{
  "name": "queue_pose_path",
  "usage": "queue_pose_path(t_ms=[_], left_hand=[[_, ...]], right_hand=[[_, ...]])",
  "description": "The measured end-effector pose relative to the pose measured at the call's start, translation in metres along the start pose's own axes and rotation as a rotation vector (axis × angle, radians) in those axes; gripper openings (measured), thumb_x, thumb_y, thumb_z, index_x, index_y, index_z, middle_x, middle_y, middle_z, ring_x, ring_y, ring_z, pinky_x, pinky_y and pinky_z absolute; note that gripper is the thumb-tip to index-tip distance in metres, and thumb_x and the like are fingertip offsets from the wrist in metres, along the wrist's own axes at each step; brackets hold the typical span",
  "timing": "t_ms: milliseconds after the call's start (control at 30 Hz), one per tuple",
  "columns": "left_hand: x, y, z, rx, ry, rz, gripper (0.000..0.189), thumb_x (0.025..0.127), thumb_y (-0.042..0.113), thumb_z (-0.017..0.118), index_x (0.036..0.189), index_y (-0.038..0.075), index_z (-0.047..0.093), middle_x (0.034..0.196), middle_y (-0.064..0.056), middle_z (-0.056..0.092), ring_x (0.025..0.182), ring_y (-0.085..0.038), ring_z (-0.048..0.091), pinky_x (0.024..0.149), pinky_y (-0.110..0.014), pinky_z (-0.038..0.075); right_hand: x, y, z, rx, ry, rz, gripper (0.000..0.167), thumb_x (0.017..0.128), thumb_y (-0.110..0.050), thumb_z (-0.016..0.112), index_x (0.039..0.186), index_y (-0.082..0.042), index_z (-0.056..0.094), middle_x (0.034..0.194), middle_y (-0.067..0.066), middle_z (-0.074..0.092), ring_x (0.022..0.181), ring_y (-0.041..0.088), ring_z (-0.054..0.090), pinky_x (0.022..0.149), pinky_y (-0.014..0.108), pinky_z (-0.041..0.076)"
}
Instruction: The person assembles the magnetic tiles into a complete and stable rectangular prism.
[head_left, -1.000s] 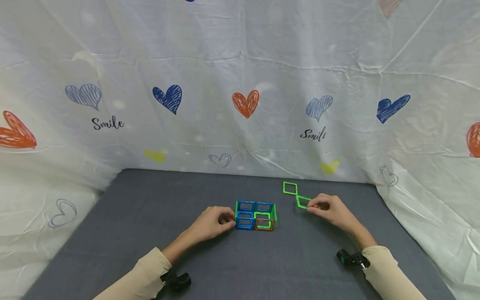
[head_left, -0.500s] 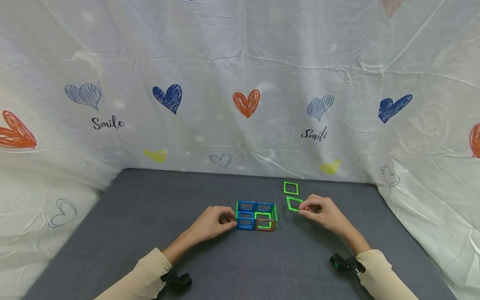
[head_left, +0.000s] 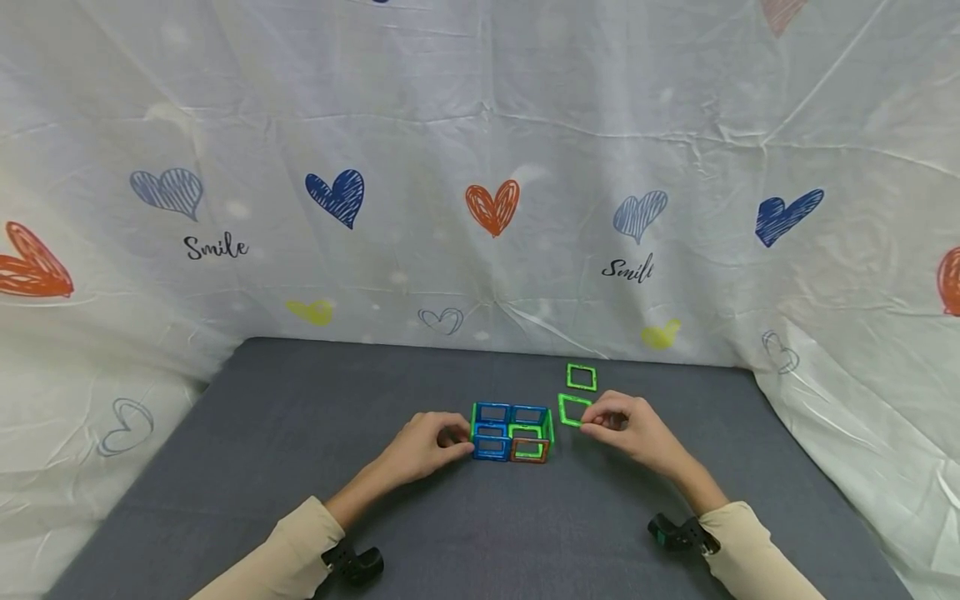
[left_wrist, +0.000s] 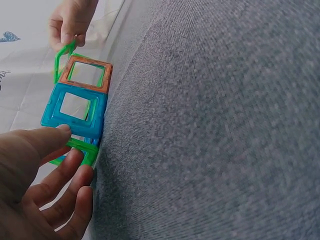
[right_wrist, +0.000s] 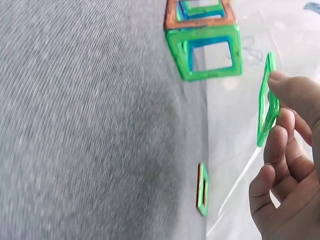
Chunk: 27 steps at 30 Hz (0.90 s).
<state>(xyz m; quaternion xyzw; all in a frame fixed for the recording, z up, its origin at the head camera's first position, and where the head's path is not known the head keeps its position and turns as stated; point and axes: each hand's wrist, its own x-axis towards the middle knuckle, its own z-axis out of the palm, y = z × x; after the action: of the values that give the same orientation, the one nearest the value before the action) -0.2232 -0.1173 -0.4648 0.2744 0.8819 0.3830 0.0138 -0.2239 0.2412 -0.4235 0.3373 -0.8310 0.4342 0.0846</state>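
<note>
In the head view, a low open box of magnetic tiles stands mid-table, with blue square tiles (left_wrist: 97,112), an orange square tile (right_wrist: 200,23) and a green end tile (right_wrist: 210,77). My left hand (head_left: 427,446) holds its left end. There, the left wrist view shows the thumb against the blue front tile and the fingers at a green tile (left_wrist: 91,155). My right hand (head_left: 633,429) pinches a separate green square tile (right_wrist: 262,132) between thumb and fingertips, raised and tilted beside the box's right end.
Another green square tile (head_left: 581,387) lies on the grey cloth-covered table (head_left: 360,383) behind the right hand, with a red edge under it in the right wrist view. A white curtain (head_left: 420,267) with printed hearts hangs along the table's back edge.
My right hand has carried the green tile leftward, away from the loose tile and close to the box's right end. My left hand and the box have stayed in place.
</note>
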Motion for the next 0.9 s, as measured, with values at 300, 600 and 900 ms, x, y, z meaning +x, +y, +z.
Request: queue_pose_path(t_ms=[300,600,900], left_hand=[[0.0,0.001,0.0,0.011,-0.001,0.004,0.007,0.094,0.017,0.076,0.1,0.018,0.074,0.093,0.008,0.068,0.076,-0.004,0.064,0.067,-0.028,0.053],[-0.001,0.002,-0.001,0.016,0.004,0.006,0.007,0.094,0.015,0.077,0.1,0.017,0.074,0.093,0.007,0.068,0.075,-0.004,0.063,0.066,-0.027,0.053],[0.0,0.001,0.0,0.028,0.005,0.002,0.006,0.094,0.016,0.076,0.1,0.018,0.074,0.092,0.008,0.068,0.075,-0.003,0.063,0.066,-0.027,0.053]], right_hand=[[0.008,0.018,0.015,-0.016,-0.016,-0.016,0.015,0.088,-0.008,0.081,0.092,-0.021,0.075,0.084,-0.008,0.061,0.069,0.012,0.054,0.058,0.029,0.046],[0.019,0.004,0.028,-0.016,-0.056,-0.019,0.01,0.09,-0.009,0.08,0.092,-0.018,0.076,0.084,-0.009,0.06,0.071,0.011,0.055,0.058,0.028,0.047],[0.025,-0.002,0.038,-0.015,-0.103,-0.007,0.006,0.091,-0.011,0.08,0.092,-0.017,0.077,0.084,-0.01,0.06,0.072,0.01,0.055,0.058,0.029,0.047]])
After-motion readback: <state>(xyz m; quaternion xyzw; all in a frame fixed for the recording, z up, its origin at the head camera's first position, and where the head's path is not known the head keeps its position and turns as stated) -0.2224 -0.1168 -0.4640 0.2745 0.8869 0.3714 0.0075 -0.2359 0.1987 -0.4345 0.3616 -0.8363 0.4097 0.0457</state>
